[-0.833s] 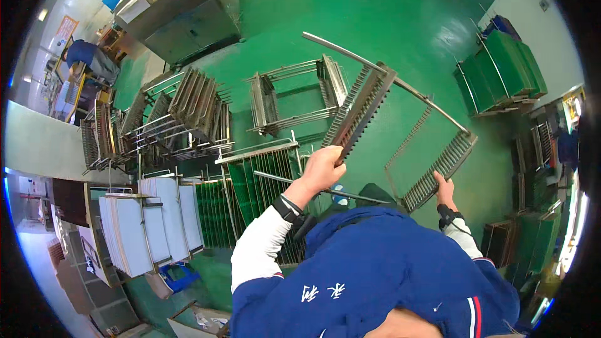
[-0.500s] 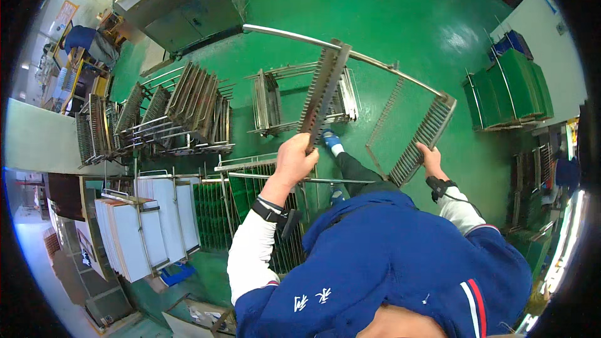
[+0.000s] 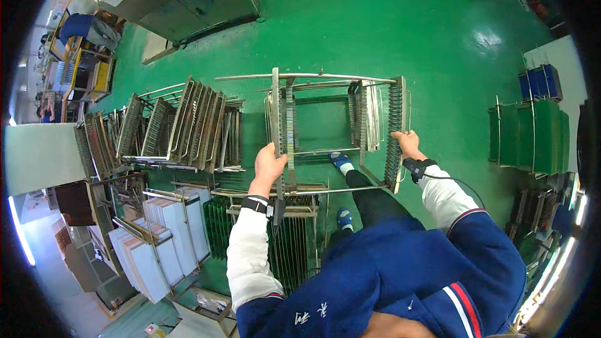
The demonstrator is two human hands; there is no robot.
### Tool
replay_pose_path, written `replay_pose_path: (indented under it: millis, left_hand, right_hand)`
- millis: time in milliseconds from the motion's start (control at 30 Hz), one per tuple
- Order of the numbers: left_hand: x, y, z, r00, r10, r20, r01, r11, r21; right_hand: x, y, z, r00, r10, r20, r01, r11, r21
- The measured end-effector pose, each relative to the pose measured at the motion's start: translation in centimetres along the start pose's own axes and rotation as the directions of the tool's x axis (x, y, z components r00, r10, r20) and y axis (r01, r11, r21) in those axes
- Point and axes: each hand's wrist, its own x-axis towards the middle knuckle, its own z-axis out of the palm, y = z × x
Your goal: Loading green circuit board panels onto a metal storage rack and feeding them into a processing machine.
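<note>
Between my hands is a slotted metal rack [image 3: 350, 190], a frame of round bars with comb-toothed side plates. My left hand [image 3: 270, 164] is closed around its left side plate. On the opposite plate, my right hand [image 3: 409, 144] grips the outer edge with bent fingers. The rack is held roughly level over another metal rack [image 3: 372, 119] that stands on the floor beyond it. Whether the two touch cannot be made out from above.
Several similar racks [image 3: 197, 126] stand in a row at the left. Below them are racks of white panels [image 3: 145, 266] and green boards [image 3: 217, 225]. A metal cabinet [image 3: 206, 9] is at far left, stacked green boards [image 3: 531, 138] at right. A person [image 3: 94, 30] bends over a bench.
The rack has swung from a steep tilt to nearly level and come down over the standing rack. Both hands have kept their hold, the left moving slightly left.
</note>
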Motion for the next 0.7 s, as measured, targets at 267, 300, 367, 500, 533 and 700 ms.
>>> replay_pose_path:
  millis: [267, 300, 367, 500, 533, 700]
  left_hand:
    - [10.9, -4.9, 3.8, 0.975, -0.206, 0.083, 0.194, 0.972, 0.134]
    - [11.8, -5.6, 4.5, 0.968, -0.229, 0.102, 0.214, 0.967, 0.136]
    - [13.5, -6.8, 5.7, 0.953, -0.271, 0.137, 0.252, 0.957, 0.141]
    - [15.8, -9.3, 7.7, 0.951, -0.284, 0.123, 0.259, 0.948, 0.185]
    - [16.3, -10.0, 8.2, 0.954, -0.281, 0.104, 0.260, 0.948, 0.181]
    - [18.6, -10.6, 9.8, 0.955, -0.293, 0.051, 0.285, 0.950, 0.123]
  right_hand:
    - [6.9, -2.1, 7.5, 0.998, -0.049, -0.034, 0.039, 0.972, -0.232]
    - [7.6, -2.1, 8.2, 0.998, -0.045, -0.038, 0.034, 0.968, -0.247]
    - [8.7, -1.9, 9.3, 0.998, -0.040, -0.047, 0.025, 0.960, -0.278]
    - [9.3, -2.8, 11.4, 0.999, 0.034, -0.039, -0.047, 0.925, -0.378]
    - [9.7, -2.3, 12.0, 0.998, 0.039, -0.043, -0.053, 0.921, -0.386]
    - [12.0, -0.5, 13.6, 0.996, 0.076, -0.054, -0.091, 0.917, -0.388]
